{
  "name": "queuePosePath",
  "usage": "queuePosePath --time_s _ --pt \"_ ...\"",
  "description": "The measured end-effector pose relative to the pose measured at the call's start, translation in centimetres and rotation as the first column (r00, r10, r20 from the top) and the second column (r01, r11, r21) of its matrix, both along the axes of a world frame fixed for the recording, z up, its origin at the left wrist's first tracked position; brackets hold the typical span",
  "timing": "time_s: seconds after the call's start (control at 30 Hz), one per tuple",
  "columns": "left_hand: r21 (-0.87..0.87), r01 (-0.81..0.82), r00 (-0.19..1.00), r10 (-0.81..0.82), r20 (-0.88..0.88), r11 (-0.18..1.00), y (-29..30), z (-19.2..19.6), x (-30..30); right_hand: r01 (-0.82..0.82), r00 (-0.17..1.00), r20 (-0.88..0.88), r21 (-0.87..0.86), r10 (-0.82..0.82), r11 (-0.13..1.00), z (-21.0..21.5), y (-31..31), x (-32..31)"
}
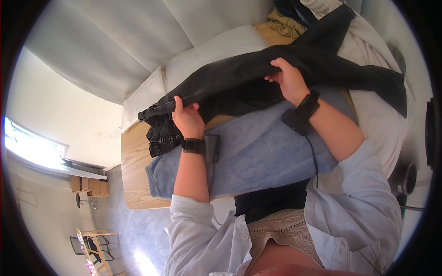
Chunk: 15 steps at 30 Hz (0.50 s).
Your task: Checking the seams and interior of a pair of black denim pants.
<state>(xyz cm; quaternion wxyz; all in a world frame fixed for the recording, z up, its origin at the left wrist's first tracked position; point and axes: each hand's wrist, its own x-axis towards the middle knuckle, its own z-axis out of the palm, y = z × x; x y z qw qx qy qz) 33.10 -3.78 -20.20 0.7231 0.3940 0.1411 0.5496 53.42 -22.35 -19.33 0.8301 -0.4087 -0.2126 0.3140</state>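
A pair of black jeans [235, 76] lies stretched across the table from left to right. The waist end bunches up at the left, and the two legs fork apart at the far right. My left hand [189, 122] grips the near edge close to the waist, thumb on top and fingers partly hidden under the cloth. Further along, my right hand [291, 83] pinches the same edge around the middle, with its thumb over the fabric and its fingers curled. Beneath the jeans, a blue-grey cloth [244, 152] covers much of the tabletop.
The wooden table [136, 170] shows its rounded corner at the left. Whitish fabric [377, 124] drapes at the right, with a tan garment [285, 25] at the back. Grey curtain [129, 37] hangs behind. Cardboard boxes [90, 186] and a wooden stand [99, 241] are on the left.
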Motion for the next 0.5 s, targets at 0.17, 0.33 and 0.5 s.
queuePosePath --time_s 0.17,0.33,0.5 --pt "-0.035 0.134 0.981 -0.138 -0.140 0.990 0.5 -0.4 0.0 0.005 0.986 -0.167 -0.077 -0.018 0.997 -1.4 0.9 0.4" --pt "-0.023 0.180 0.930 -0.178 -0.322 0.983 -0.4 0.0 0.4 -0.033 0.986 -0.165 -0.071 0.021 0.997 -1.7 0.9 0.8" --pt "-0.008 0.233 0.886 -0.216 -0.410 0.972 -0.6 0.2 0.5 -0.041 0.988 -0.153 -0.062 0.031 0.997 -1.7 0.9 0.8"
